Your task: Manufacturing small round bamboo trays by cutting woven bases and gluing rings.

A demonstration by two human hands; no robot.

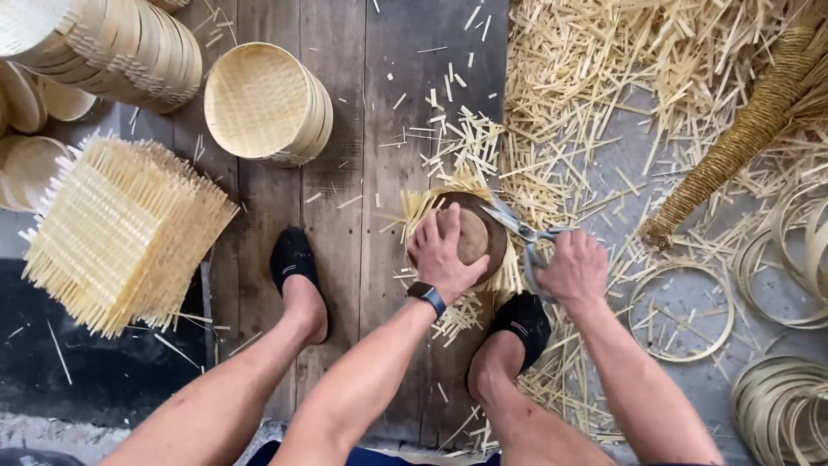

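Note:
My left hand (442, 250) presses down on a round brown form (483, 231) that lies over a woven bamboo mat (429, 205); the mat's loose strip ends stick out around the form. My right hand (572, 267) is closed on the handles of metal scissors (514, 223), whose blades reach the form's upper right edge over the strips. Both my feet in black socks rest on the wooden planks, the right foot (521, 321) just below the form, the left foot (293, 259) off to its left.
A stack of square woven mats (121, 229) lies at left. Stacked round bamboo trays (269, 103) stand at the top left. Cut bamboo offcuts (595, 78) cover the floor at right, with bamboo rings (681, 311) and a rope-wrapped bundle (742, 138).

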